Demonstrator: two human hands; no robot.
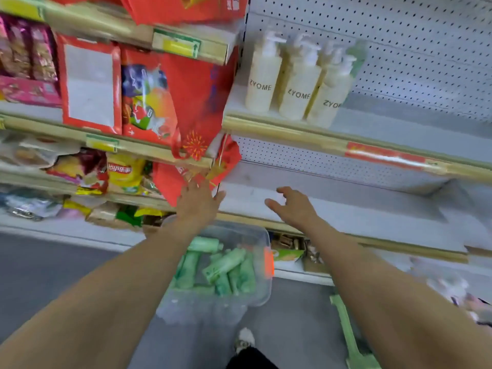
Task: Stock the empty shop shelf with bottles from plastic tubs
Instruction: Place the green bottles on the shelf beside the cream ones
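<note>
White metal shelf (pixel 372 217) far right, cream pump bottles (pixel 298 83) above; red bags (pixel 191 83) left. Clear plastic tub (pixel 202 310) of green bottles (pixel 223 265) near, on grey floor (pixel 53 262). Left hand (pixel 198 201) and right hand (pixel 292 206) spread, empty.

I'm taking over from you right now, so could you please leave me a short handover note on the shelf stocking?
Left hand: open, empty, raised at the shelf's left end.
Right hand: open, empty, over the bare shelf.
Tub: on the floor below the hands, with green bottles lying in it.
Done: white pump bottles stand at the left of the upper shelf.
Left: move the tub's bottles onto the bare shelf and fill the rest of the upper one.
</note>
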